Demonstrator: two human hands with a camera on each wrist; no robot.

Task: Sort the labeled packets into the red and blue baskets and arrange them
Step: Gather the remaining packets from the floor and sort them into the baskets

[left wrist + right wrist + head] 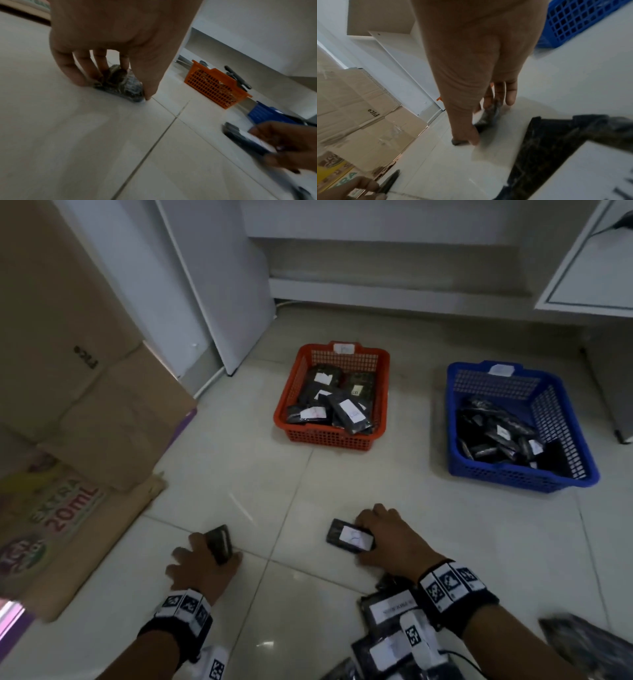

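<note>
My left hand (202, 563) grips a dark packet (219, 543) tipped on its edge on the tiled floor; fingers and thumb pinch the same packet (120, 83) in the left wrist view. My right hand (387, 537) holds another dark packet (350, 536) with a white label facing up, low over the floor; that packet (488, 116) shows between thumb and fingers in the right wrist view. A red basket (330, 436) ahead holds several labeled packets. A blue basket (513, 474) to its right holds several more. A pile of packets (387, 628) lies under my right wrist.
Flattened cardboard boxes (75, 412) lean along the left. White cabinet panels (219, 285) stand behind the baskets, and a white unit (589, 261) is at the upper right. Another dark packet (596, 645) lies at the lower right edge.
</note>
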